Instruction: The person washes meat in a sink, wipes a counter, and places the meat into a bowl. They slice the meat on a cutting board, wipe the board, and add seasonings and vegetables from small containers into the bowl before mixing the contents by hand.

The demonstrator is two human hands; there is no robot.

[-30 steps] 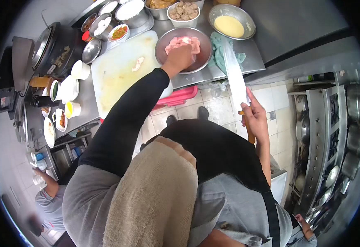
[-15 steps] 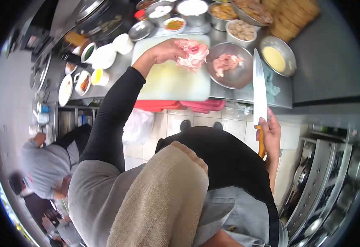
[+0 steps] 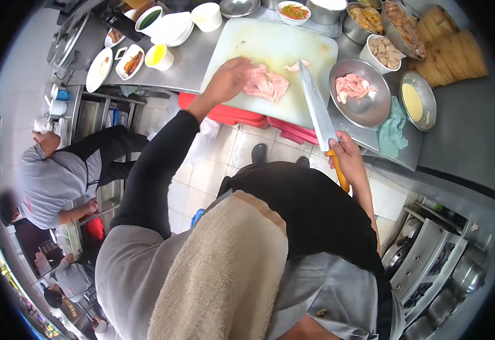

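A pale pink piece of raw meat, seemingly chicken (image 3: 270, 85), lies on the white cutting board (image 3: 310, 42). Over its left edge is my left hand (image 3: 231, 78), slightly blurred, fingers outstretched; whether they touch the meat I cannot make out. My right hand (image 3: 349, 157) grips a large kitchen knife (image 3: 317, 107) by its orange handle. The blade's tip rests over the board's right part, beside a small meat scrap (image 3: 294, 66). Right of the board, a steel bowl (image 3: 375, 113) holds more raw pink meat (image 3: 352, 88).
A green cloth (image 3: 393, 127) and a bowl of pale yellow liquid (image 3: 412, 102) are at the right. Tubs, including diced meat (image 3: 384, 52), line the back. Small dishes (image 3: 129, 63) stand left. Red lidded containers (image 3: 233, 115) sit below the board. Another person (image 3: 60, 175) works at far left.
The meat has come down from my left hand onto the board. The knife has moved left, its tip now over the board. The view has shifted, showing more of the left side.
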